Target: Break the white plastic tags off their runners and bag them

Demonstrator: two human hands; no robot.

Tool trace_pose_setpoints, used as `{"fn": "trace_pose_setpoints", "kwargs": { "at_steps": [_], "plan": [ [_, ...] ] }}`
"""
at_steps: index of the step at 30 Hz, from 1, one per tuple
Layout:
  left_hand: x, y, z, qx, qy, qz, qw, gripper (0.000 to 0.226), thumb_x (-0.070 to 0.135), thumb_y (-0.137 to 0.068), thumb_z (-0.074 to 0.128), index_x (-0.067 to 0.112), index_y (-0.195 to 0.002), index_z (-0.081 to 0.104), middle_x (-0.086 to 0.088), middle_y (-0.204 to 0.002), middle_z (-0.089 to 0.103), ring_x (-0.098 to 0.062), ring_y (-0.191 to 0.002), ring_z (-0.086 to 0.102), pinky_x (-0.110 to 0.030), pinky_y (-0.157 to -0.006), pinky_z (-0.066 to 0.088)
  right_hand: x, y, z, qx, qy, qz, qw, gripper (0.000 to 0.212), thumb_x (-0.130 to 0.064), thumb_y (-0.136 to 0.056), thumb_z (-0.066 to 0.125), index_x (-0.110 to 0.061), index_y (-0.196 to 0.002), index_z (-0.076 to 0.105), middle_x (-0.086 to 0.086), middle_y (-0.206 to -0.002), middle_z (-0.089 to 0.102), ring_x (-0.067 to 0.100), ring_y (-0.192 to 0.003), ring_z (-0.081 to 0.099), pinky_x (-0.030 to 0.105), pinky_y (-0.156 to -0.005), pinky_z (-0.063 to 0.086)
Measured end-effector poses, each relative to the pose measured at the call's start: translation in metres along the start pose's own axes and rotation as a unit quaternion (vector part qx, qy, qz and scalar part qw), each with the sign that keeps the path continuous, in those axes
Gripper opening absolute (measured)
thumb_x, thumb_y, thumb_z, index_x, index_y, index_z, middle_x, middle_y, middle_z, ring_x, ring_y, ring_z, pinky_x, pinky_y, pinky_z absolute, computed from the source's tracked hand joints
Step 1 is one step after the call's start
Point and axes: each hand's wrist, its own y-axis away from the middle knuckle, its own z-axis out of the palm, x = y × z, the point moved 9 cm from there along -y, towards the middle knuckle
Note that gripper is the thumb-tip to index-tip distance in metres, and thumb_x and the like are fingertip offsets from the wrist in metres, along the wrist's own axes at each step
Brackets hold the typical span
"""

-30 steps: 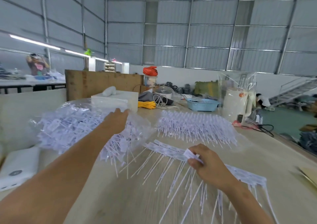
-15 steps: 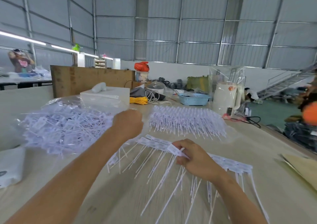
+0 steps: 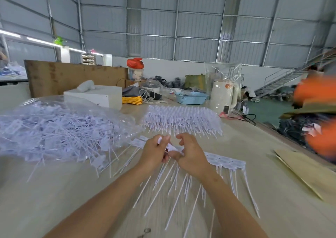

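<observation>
A runner of white plastic tags (image 3: 225, 161) lies across the table in front of me, its long thin tails fanned toward me. My left hand (image 3: 154, 151) and my right hand (image 3: 190, 154) meet over its middle, both pinching white tag heads between the fingertips. A clear plastic bag (image 3: 60, 128) heaped with loose white tags sits at the left, its mouth open toward my hands. Several stacked tag runners (image 3: 181, 119) lie farther back in the centre.
A white box (image 3: 96, 95), yellow cord (image 3: 131, 100), blue basket (image 3: 190, 97) and white kettle (image 3: 222, 94) stand at the back. Brown cardboard (image 3: 307, 172) lies at the right edge. A blurred person in orange (image 3: 320, 114) is beside the table on the right.
My left hand came back from the bag to the runner and now pinches a tag beside my right hand. The view shifted left, and a person in orange came further into view at the right.
</observation>
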Motion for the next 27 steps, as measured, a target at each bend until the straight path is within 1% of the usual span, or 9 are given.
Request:
{"fn": "trace_pose_setpoints", "kwargs": {
  "at_steps": [3, 6, 8, 11, 18, 20, 22, 24, 27],
  "plan": [
    [0.002, 0.003, 0.0, 0.011, 0.001, 0.008, 1.0, 0.033, 0.026, -0.099, 0.048, 0.004, -0.074, 0.05, -0.004, -0.043, 0.047, -0.009, -0.032, 0.04, -0.016, -0.037, 0.032, 0.001, 0.003, 0.008, -0.049, 0.001, 0.01, 0.999, 0.01, -0.022, -0.091, 0.057, -0.016, -0.084, 0.056, 0.0, -0.081, 0.054, 0.019, -0.077, 0.055, 0.026, -0.065, 0.039],
    [-0.003, 0.004, 0.002, 0.001, -0.033, -0.005, 0.999, 0.037, 0.026, -0.097, 0.053, 0.006, -0.067, 0.046, -0.003, -0.042, 0.044, -0.006, -0.027, 0.039, -0.014, -0.034, 0.028, 0.002, 0.004, 0.013, -0.067, -0.002, 0.002, 0.998, 0.038, -0.019, -0.092, 0.056, -0.027, -0.057, 0.044, -0.01, -0.057, 0.043, 0.006, -0.054, 0.043, 0.015, -0.05, 0.03],
    [-0.006, 0.003, 0.003, -0.018, -0.052, -0.014, 0.998, 0.039, 0.025, -0.095, 0.056, 0.007, -0.061, 0.046, -0.001, -0.04, 0.042, -0.007, -0.027, 0.038, -0.015, -0.035, 0.028, 0.0, 0.005, 0.014, -0.074, -0.007, -0.005, 0.997, 0.039, -0.018, -0.092, 0.057, -0.027, -0.056, 0.044, -0.011, -0.055, 0.04, 0.001, -0.052, 0.039, 0.014, -0.05, 0.03],
    [-0.004, 0.001, 0.003, -0.046, -0.042, -0.037, 0.997, 0.047, 0.021, -0.096, 0.054, 0.01, -0.053, 0.041, 0.005, -0.035, 0.037, -0.008, -0.027, 0.032, -0.014, -0.036, 0.024, -0.006, 0.005, 0.012, -0.092, -0.055, -0.021, 0.994, 0.024, -0.014, -0.091, 0.059, -0.016, -0.067, 0.056, -0.01, -0.058, 0.043, 0.003, -0.055, 0.04, 0.016, -0.056, 0.031],
    [0.002, 0.008, 0.016, -0.19, -0.016, -0.087, 0.978, 0.04, 0.026, -0.095, 0.056, 0.014, -0.06, 0.042, 0.004, -0.046, 0.036, -0.007, -0.034, 0.024, -0.012, -0.036, 0.017, -0.014, 0.01, -0.005, -0.158, -0.112, -0.026, 0.981, 0.028, -0.007, -0.088, 0.061, -0.023, -0.065, 0.062, -0.013, -0.059, 0.052, 0.0, -0.057, 0.047, 0.013, -0.06, 0.036],
    [0.001, 0.002, 0.003, -0.16, 0.011, -0.115, 0.98, 0.033, 0.023, -0.095, 0.056, 0.014, -0.064, 0.047, 0.005, -0.045, 0.035, -0.006, -0.032, 0.023, -0.012, -0.034, 0.016, -0.007, 0.009, -0.018, -0.145, -0.064, -0.028, 0.987, 0.036, -0.007, -0.088, 0.061, -0.022, -0.056, 0.053, -0.008, -0.057, 0.045, 0.005, -0.056, 0.042, 0.018, -0.057, 0.033],
    [-0.004, -0.011, -0.034, -0.069, 0.074, -0.146, 0.984, 0.026, 0.019, -0.094, 0.056, 0.013, -0.069, 0.048, 0.006, -0.044, 0.033, -0.005, -0.03, 0.022, -0.011, -0.033, 0.014, 0.007, 0.008, -0.044, -0.107, -0.026, -0.027, 0.994, 0.04, -0.007, -0.088, 0.06, -0.015, -0.052, 0.043, -0.006, -0.055, 0.036, 0.008, -0.054, 0.034, 0.023, -0.056, 0.028],
    [-0.008, -0.019, -0.062, 0.001, 0.113, -0.123, 0.986, 0.032, 0.021, -0.095, 0.055, 0.015, -0.067, 0.041, 0.004, -0.046, 0.034, -0.005, -0.029, 0.022, -0.009, -0.033, 0.015, 0.018, 0.006, -0.069, -0.034, -0.089, -0.006, 0.995, 0.033, -0.009, -0.089, 0.059, -0.004, -0.058, 0.048, -0.006, -0.054, 0.037, 0.005, -0.05, 0.034, 0.021, -0.054, 0.028],
    [-0.008, -0.011, -0.034, -0.028, 0.107, -0.089, 0.99, 0.03, 0.029, -0.097, 0.05, 0.013, -0.072, 0.05, -0.003, -0.059, 0.045, -0.005, -0.032, 0.034, -0.012, -0.035, 0.024, -0.004, 0.006, -0.055, -0.041, -0.199, -0.003, 0.979, 0.017, -0.006, -0.091, 0.057, -0.012, -0.076, 0.062, -0.013, -0.057, 0.049, 0.002, -0.049, 0.041, 0.016, -0.052, 0.034]
  ]
}}
